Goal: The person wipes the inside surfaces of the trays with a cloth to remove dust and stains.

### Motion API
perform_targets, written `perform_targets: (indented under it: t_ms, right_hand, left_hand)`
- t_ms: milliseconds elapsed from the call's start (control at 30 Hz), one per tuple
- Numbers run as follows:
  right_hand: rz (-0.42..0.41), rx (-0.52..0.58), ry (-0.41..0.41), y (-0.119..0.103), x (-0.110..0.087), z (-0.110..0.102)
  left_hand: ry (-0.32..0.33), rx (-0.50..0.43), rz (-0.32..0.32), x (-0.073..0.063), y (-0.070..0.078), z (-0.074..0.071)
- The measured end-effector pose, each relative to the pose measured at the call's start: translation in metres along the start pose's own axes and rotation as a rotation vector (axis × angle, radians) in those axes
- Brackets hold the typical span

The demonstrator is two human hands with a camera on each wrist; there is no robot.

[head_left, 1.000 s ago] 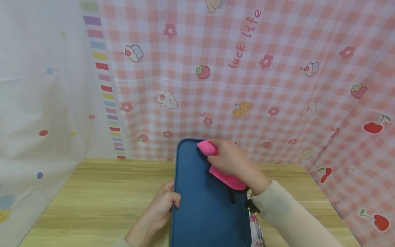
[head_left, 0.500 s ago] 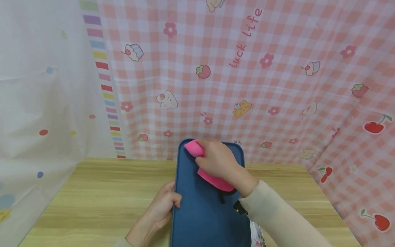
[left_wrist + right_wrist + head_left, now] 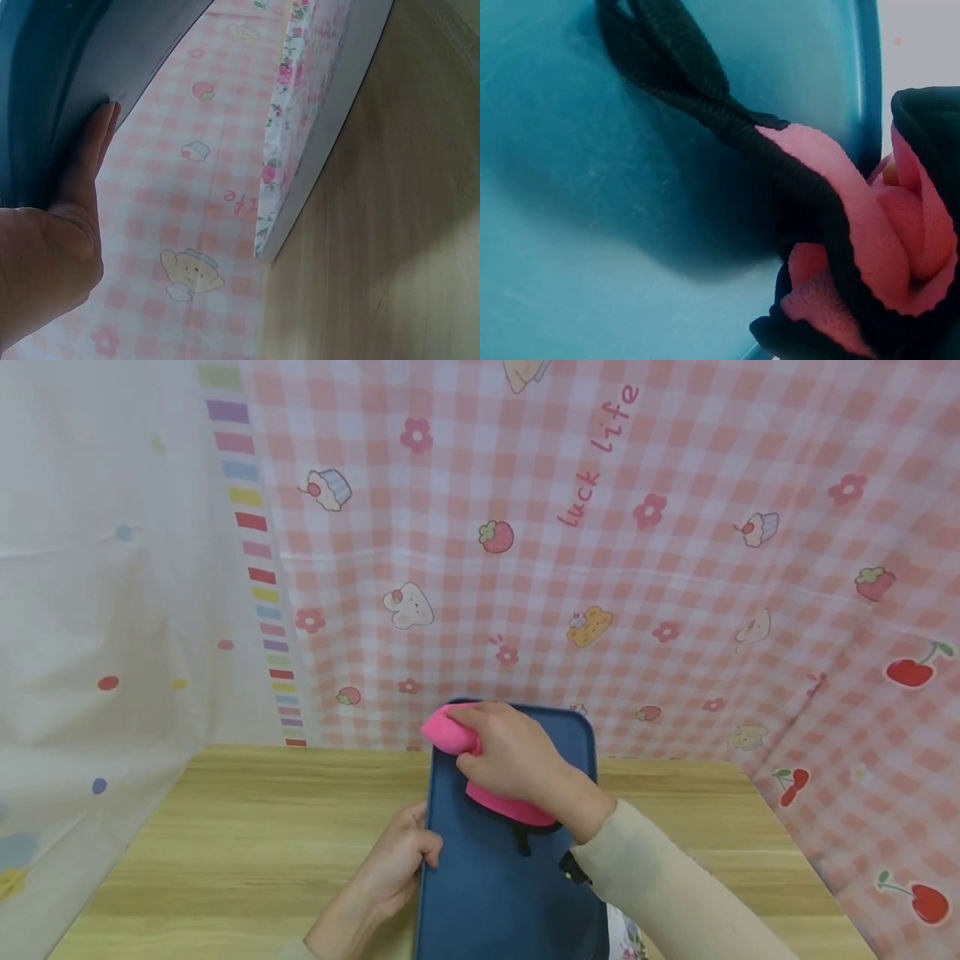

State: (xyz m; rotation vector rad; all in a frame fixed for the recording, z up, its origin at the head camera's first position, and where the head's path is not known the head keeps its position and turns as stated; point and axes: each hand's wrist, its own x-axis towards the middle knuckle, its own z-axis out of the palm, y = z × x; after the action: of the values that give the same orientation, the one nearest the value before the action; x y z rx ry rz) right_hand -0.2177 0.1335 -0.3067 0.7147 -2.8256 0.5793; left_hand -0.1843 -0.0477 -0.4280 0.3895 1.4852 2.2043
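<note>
A dark blue tray (image 3: pixel 495 897) with a raised rim is held tilted up in the head view. My left hand (image 3: pixel 396 862) grips its left edge, thumb over the rim; in the left wrist view the fingers (image 3: pixel 94 142) lie along the tray's underside. My right hand (image 3: pixel 517 756) holds a bunched pink cloth (image 3: pixel 450 732) with black edging at the tray's top left corner, the cloth lapping over the rim. In the right wrist view, the cloth's black strap loop (image 3: pixel 682 60) hangs over the tray face; my right fingers are mostly hidden by folds.
A flower-patterned thing (image 3: pixel 624 935) with a white edge shows behind the tray's lower right. Wood-grain table (image 3: pixel 262 843) lies underneath. A pink checked curtain (image 3: pixel 465 635) hangs behind, close to the tray's top, and a white dotted one (image 3: pixel 142 610) hangs at left.
My right hand has slid the pink cloth leftward along the tray's upper part to its left corner, uncovering the upper right corner. My left hand and the tray have stayed nearly still.
</note>
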Motion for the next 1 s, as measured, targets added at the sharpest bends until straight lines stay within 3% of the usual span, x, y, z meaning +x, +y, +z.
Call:
perform_targets:
  t_ms: [267,633,833,1000]
  right_hand:
    - [-0.061,-0.077,-0.026,0.004,-0.005,0.001]
    - [-0.243,-0.224,-0.009,0.011,-0.011,0.002]
    - [-0.338,-0.319,-0.009,0.015,-0.018,-0.001]
    - [-0.38,-0.38,0.029,0.019,-0.024,-0.003]
  left_hand:
    - [0.016,0.0,0.01,0.0,-0.002,0.003]
    - [0.035,-0.002,0.014,0.0,-0.003,0.003]
    - [0.076,0.008,0.0,-0.001,-0.002,0.002]
    - [0.084,0.003,0.004,-0.001,-0.001,0.002]
